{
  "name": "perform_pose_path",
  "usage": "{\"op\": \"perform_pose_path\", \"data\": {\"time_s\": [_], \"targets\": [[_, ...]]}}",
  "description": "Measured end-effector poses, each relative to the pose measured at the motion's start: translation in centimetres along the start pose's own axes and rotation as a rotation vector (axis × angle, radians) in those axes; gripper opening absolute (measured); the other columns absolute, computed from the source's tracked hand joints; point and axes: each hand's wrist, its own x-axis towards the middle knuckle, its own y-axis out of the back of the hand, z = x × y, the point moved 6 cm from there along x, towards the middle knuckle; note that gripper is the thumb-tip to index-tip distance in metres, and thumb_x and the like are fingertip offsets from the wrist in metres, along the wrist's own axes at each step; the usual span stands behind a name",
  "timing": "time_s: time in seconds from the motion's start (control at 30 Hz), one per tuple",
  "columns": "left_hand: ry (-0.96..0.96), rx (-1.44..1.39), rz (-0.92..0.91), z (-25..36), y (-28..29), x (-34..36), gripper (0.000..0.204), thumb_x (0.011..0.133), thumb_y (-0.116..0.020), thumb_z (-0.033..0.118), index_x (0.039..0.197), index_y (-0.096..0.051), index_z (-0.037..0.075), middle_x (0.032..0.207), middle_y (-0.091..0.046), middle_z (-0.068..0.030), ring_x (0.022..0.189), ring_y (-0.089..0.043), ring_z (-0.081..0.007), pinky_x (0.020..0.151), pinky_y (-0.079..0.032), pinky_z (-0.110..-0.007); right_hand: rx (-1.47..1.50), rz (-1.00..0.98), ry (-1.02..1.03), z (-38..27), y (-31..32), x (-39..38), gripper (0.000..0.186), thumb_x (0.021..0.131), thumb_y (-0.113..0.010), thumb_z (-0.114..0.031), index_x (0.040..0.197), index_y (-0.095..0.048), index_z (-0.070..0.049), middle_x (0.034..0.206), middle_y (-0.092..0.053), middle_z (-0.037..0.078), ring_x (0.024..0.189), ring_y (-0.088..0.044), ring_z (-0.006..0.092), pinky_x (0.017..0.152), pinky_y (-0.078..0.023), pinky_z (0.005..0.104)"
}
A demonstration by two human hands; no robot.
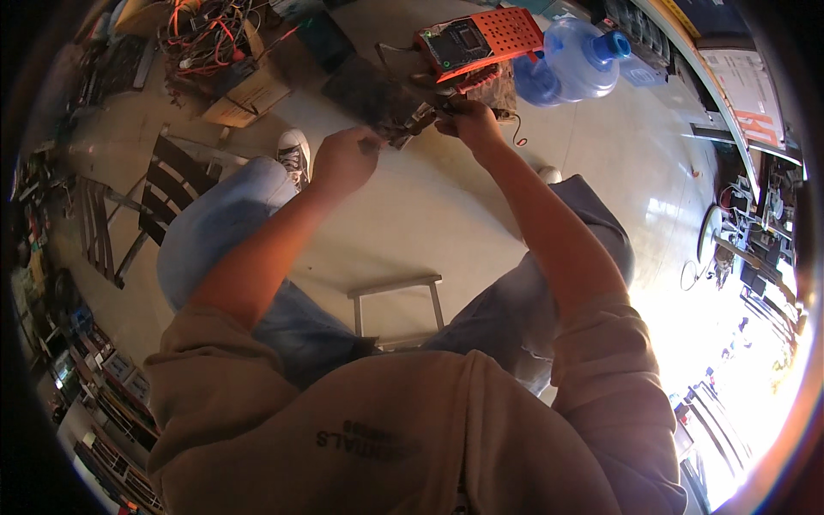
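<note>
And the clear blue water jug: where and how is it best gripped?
Probably by the narrow neck just below its blue cap, coming from the picture's right. The neck juts rightward from the broad, rounded body of the jug, which looks too wide to wrap fingers around, while the orange perforated device crowds its left side.

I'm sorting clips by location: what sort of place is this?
Probably a repair workshop, judging by the carton of tangled wires and the orange electrical device.
</note>
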Motion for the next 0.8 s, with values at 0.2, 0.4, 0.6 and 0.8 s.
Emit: {"op": "perform_pose_path", "data": {"time_s": [0.2,0.4,0.6,0.8], "targets": [[0.213,-0.197,-0.097,-2.1,0.2,0.5,0.012,0.083,-0.069,0.002,0.096,-0.069,0.002,0.080,-0.068,-0.0055,0.062,-0.062,-0.0117,0.058,-0.050,-0.028,-0.194,0.034,0.031,0.1,0.3,0.4,0.041,0.077,-0.069,0.003,0.117,-0.063,0.002,0.105,-0.070,0.010,0.087,-0.069,0.0186,0.077,-0.057,0.0309],[0.286,-0.291,-0.088,-4.3,-0.3,0.8,0.014,0.083,-0.071,0.007,0.095,-0.070,0.001,0.079,-0.068,-0.0034,0.061,-0.060,-0.0086,0.056,-0.049,-0.024,-0.357,0.079,0.047,-2.3,-0.4,-0.6,0.027,0.085,-0.059,0.002,0.111,-0.066,0.007,0.093,-0.070,0.010,0.084,-0.068,0.0164,0.070,-0.056,0.0283],[0.328,-0.415,-0.064,-2.5,0.7,2.5,0.017,0.079,-0.074,0.012,0.092,-0.072,0.003,0.076,-0.069,-0.0019,0.061,-0.060,-0.0085,0.056,-0.048,-0.024,-0.473,0.159,0.000,-2.6,1.2,-0.1,0.030,0.084,-0.049,0.003,0.106,-0.070,0.004,0.084,-0.071,0.010,0.071,-0.069,0.0194,0.070,-0.054,0.0291],[0.325,-0.352,-0.078,-2.8,-0.4,3.5,0.016,0.079,-0.072,0.010,0.094,-0.072,0.004,0.077,-0.069,-0.0027,0.060,-0.060,-0.0094,0.057,-0.049,-0.024,-0.437,0.277,0.049,-3.3,3.4,-1.1,0.016,0.077,-0.061,-0.014,0.081,-0.073,-0.005,0.069,-0.069,0.014,0.067,-0.069,0.0265,0.066,-0.055,0.0370]]}}
